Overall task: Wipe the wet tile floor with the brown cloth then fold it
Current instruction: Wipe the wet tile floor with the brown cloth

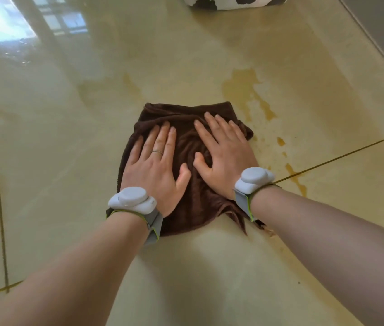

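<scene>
Brown terry item: brown cloth (187, 147), lying bunched and creased on the tile floor (52, 161), directly in front of the person, roughly mid-view.
Handling, judged: soft and limp, folding wherever it is pushed; likely growing heavier and clingier as it is soaking up liquid; not fragile; probably dragging against the tile rather than gliding.
Where to hold, judged: for wiping, flat palms pressing on the middle are serving well; for folding, the far edge and the loose near corner by the right wrist are offering the cleanest pinch points.
Left hand (154, 164): lying flat on the left half of the cloth, fingers (169, 140) straight and spread, gripping nothing, pressing down; a ring (157, 151) is showing on one finger.
Right hand (223, 156): lying flat on the right half, its fingers straight, pressing, not curling round anything.
Wrists: each is wearing a grey wrist device (131, 200) on a strap.
Spill: yellowish liquid (245, 88) is pooling and streaking just beyond and right of the cloth, partly along a grout line (327, 158).
Progress, judged: wiping is under way; puddles are remaining; folding is not yet begun.
Background: a black-and-white patterned object (233, 1) is sitting at the top edge, well apart.
</scene>
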The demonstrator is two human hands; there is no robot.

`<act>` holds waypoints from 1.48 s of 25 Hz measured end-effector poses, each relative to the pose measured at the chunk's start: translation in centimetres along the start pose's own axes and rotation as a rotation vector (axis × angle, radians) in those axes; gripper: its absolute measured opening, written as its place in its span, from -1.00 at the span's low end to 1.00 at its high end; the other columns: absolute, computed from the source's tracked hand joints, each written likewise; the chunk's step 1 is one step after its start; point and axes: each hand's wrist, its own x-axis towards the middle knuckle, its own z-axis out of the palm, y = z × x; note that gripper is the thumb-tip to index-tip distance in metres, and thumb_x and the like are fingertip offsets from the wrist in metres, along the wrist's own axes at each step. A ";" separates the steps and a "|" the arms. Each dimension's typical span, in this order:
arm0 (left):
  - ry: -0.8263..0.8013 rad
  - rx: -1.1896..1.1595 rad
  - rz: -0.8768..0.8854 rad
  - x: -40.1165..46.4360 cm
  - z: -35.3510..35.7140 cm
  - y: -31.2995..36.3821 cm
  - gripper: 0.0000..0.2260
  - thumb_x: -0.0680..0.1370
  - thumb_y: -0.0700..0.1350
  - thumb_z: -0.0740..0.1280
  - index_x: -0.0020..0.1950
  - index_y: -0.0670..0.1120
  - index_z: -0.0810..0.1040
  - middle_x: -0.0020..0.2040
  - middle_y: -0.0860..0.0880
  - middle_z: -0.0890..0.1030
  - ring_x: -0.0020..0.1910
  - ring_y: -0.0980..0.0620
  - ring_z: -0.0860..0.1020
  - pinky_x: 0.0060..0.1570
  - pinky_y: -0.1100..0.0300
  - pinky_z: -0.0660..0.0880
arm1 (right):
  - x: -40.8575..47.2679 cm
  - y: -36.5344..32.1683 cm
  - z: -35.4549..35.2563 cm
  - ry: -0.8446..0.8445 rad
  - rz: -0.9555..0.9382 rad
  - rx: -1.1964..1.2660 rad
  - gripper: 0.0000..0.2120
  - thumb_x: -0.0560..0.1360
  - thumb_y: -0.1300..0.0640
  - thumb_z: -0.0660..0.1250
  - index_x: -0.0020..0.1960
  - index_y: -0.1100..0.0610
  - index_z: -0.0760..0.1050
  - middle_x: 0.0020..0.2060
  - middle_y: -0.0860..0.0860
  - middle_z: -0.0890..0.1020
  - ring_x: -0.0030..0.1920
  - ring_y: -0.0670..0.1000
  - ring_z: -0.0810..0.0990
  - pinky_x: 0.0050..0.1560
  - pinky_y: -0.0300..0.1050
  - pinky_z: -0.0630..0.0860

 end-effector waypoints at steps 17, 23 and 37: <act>-0.194 -0.001 0.302 -20.7 0.9 12.1 -0.32 0.62 0.18 0.08 0.66 -0.11 0.05 0.66 -0.05 0.09 0.64 -0.02 0.06 0.59 -0.05 0.06 | -29.8 2.5 -3.3 -0.123 0.138 0.004 -0.35 0.61 -0.11 0.17 0.66 0.03 0.18 0.67 0.03 0.10 0.67 0.03 0.02 0.63 0.12 0.10; -0.197 -0.010 0.369 -18.0 1.0 12.9 -0.30 0.60 0.21 0.10 0.67 -0.06 0.04 0.67 0.00 0.08 0.64 0.03 0.04 0.60 0.00 0.03 | -29.1 4.8 -3.1 -0.085 0.158 0.012 -0.35 0.60 -0.11 0.18 0.65 0.03 0.20 0.66 0.04 0.15 0.67 0.04 0.06 0.65 0.09 0.05; -0.121 -0.002 0.400 -4.2 3.2 19.2 -0.32 0.61 0.18 -0.03 0.67 -0.12 0.01 0.67 -0.06 0.07 0.64 -0.02 0.04 0.60 -0.03 -0.01 | -18.9 15.7 -3.6 -0.049 0.252 -0.059 -0.36 0.64 -0.14 0.05 0.66 0.07 0.16 0.65 0.10 0.18 0.65 0.11 0.12 0.64 0.11 0.05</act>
